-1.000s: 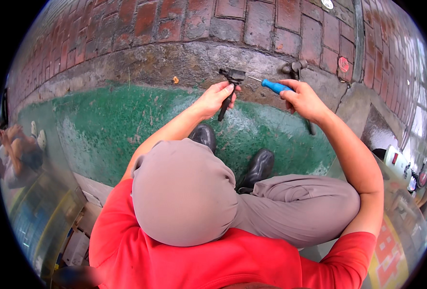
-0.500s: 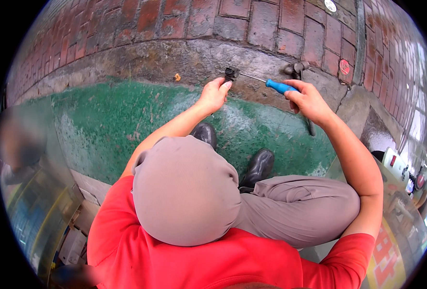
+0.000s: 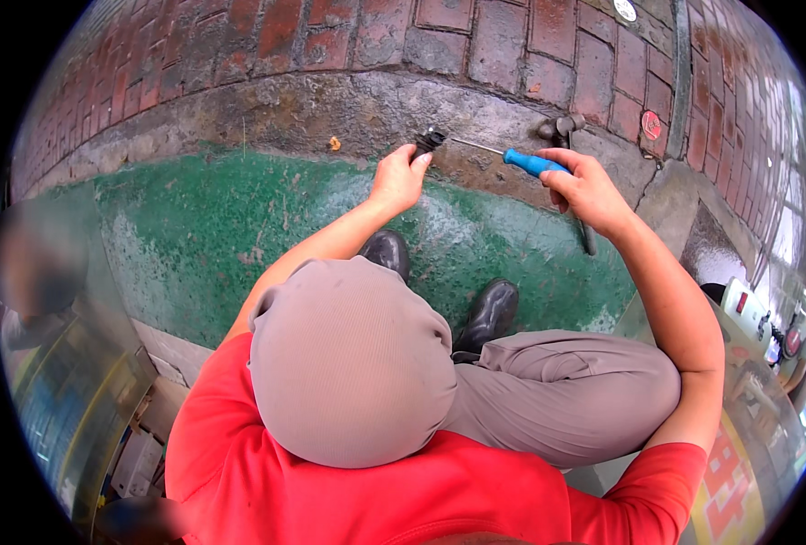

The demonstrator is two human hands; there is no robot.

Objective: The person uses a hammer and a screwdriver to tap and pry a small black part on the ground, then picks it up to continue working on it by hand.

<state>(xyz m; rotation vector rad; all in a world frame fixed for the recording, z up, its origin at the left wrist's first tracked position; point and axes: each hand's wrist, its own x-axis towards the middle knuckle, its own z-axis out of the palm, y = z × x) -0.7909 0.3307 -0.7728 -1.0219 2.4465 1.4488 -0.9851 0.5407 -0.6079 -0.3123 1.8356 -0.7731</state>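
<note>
A small black part, too small to name, is pinched between the thumb and fingers of my left hand. My right hand is closed on the blue handle of a screwdriver. Its thin metal shaft points left, and the tip is just short of the black part, with a small gap between them. Both hands are held out in front of my knees, over the line where the green floor meets the wet concrete.
A hammer lies right of the screwdriver, its handle running toward me. Wet red bricks pave the far side. Black boots stand on the green painted floor. A small orange scrap lies on the concrete. Shop cases flank me.
The black part in my left hand has turned and shifted slightly left and down. The screwdriver has moved a little to the right, so its tip is farther from the part.
</note>
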